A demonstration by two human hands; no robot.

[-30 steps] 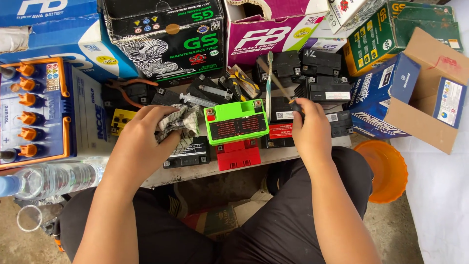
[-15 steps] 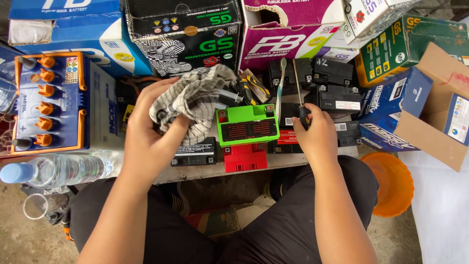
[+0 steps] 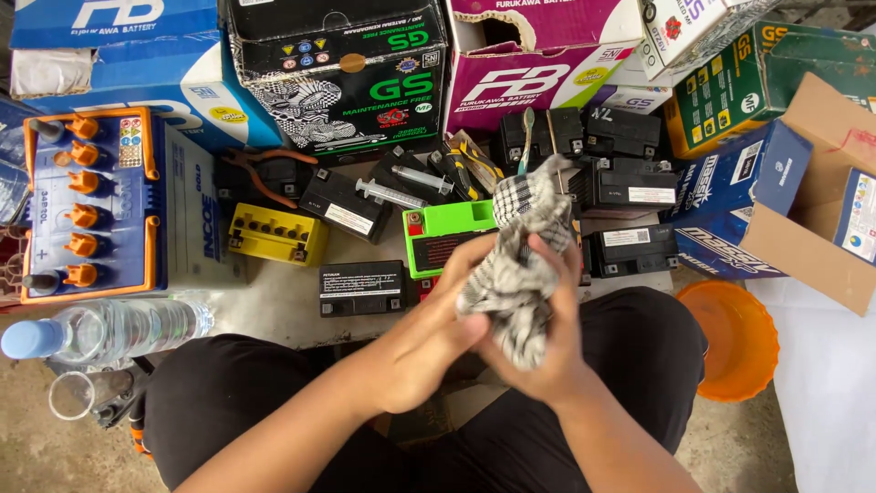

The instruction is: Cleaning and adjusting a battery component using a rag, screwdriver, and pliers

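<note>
My left hand point(image 3: 424, 342) and my right hand point(image 3: 547, 361) meet in front of me, and both grip a crumpled black-and-white checked cloth point(image 3: 516, 260). The cloth hangs over the right end of a bright green small battery point(image 3: 443, 233) that lies on the low grey slab point(image 3: 274, 310). A toothbrush point(image 3: 527, 137) and a thin stick stand up just behind the cloth. Several black small batteries point(image 3: 630, 187) lie behind and to the right of my hands.
A yellow battery point(image 3: 278, 235), a flat black battery point(image 3: 360, 288), a syringe point(image 3: 392, 194) and pliers point(image 3: 265, 169) lie left of centre. A large blue-and-white battery with orange caps point(image 3: 100, 205) and a water bottle point(image 3: 109, 329) are far left. Cardboard boxes point(image 3: 342, 73) line the back; an orange bowl point(image 3: 730, 340) sits at right.
My left hand carried the cloth from the left to the centre, above the green battery. My right hand left the tools by the black batteries and closed on the cloth too.
</note>
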